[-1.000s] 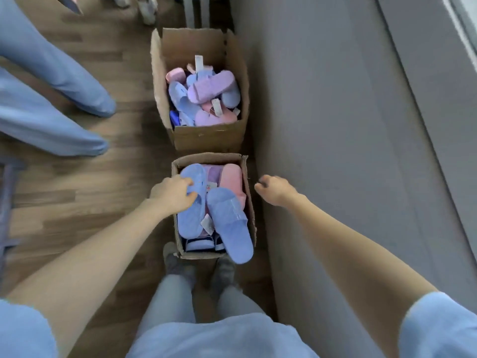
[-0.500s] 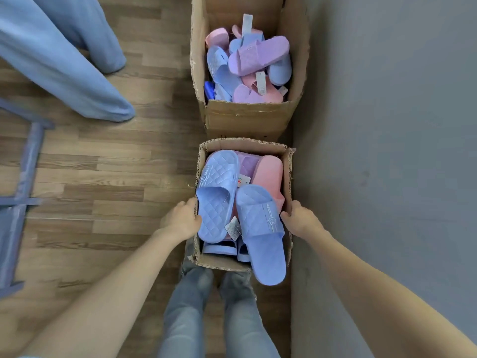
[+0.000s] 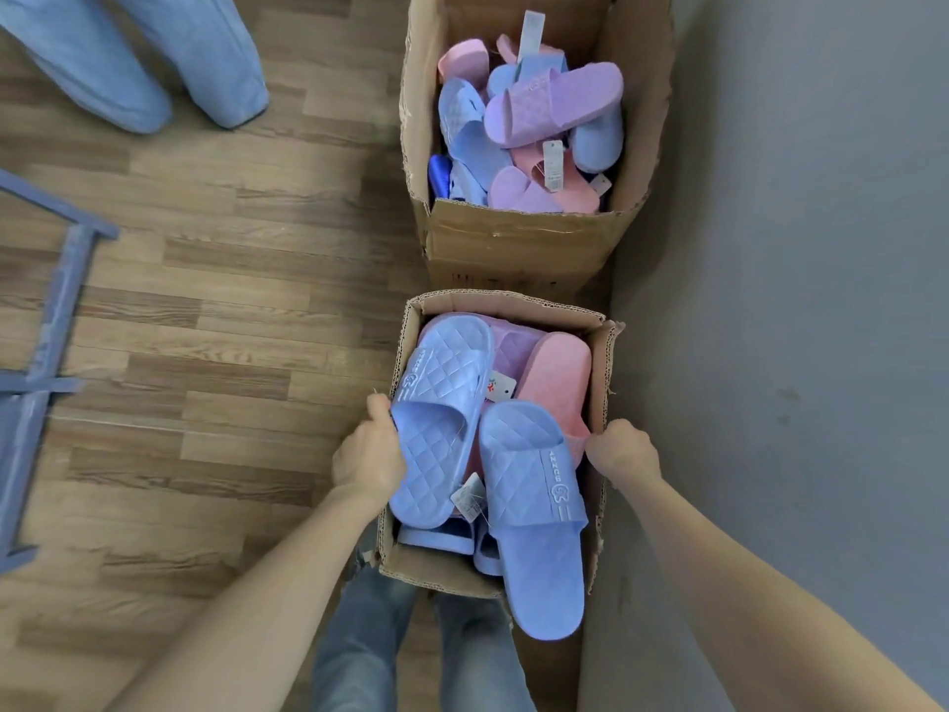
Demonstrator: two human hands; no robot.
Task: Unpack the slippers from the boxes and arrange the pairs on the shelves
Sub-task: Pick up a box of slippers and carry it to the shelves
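As the left hand (image 3: 369, 454) curled over the left rim of the near box (image 3: 436, 570) and the right hand (image 3: 621, 452) gripped its right rim, the hold was judged a two-sided purchase for lifting or steadying it. The blue slippers (image 3: 436, 429) lay uppermost inside, one overhanging the near edge.

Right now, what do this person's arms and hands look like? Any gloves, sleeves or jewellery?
Both forearms are bare up to the picture's edge, so no sleeve shows. The left hand and right hand wear no gloves, and no watch, ring or bracelet is visible.
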